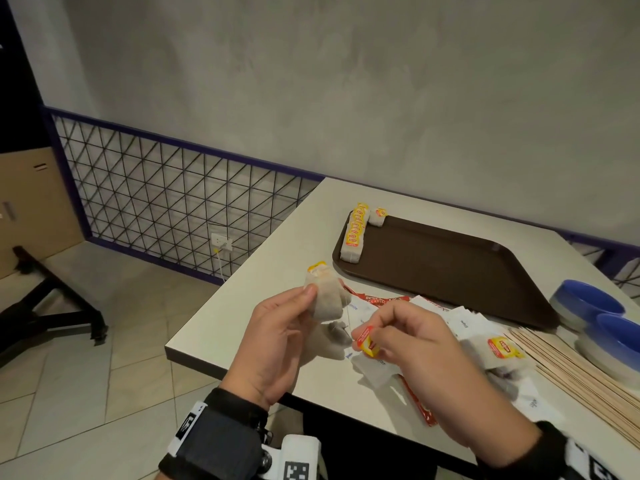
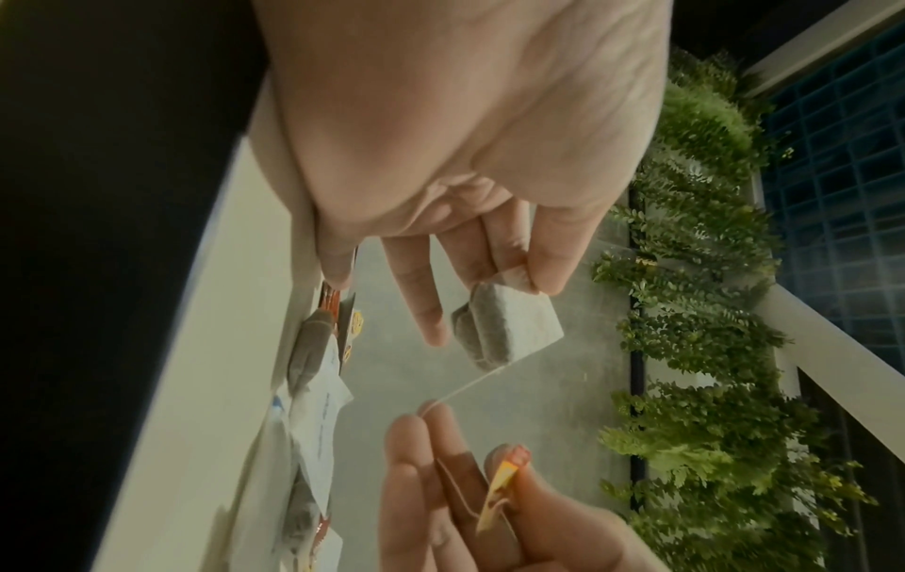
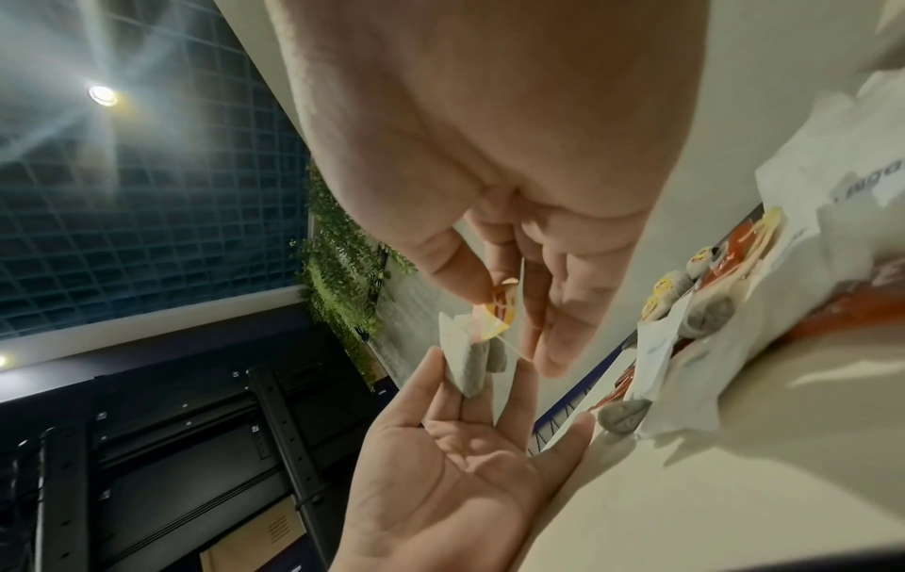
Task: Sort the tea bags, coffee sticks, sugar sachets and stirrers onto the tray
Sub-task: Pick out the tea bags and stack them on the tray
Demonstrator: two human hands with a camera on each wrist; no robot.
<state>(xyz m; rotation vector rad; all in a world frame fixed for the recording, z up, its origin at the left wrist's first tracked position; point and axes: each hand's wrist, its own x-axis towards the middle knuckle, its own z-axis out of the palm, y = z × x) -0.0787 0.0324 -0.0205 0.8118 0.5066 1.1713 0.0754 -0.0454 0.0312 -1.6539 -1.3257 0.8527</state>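
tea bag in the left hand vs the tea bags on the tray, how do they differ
The held tea bag is pinched in the left hand above the table; the tray's tea bags lie in a packed row on the tray. Its string is pulled out, with the right hand pinching the tag; theirs stay tucked. Both have yellow-red tags.

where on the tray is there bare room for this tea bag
Most of the tray is bare, right of the tea bag rows in its far left corner. The table in front of it is crowded with sachets and stirrers.
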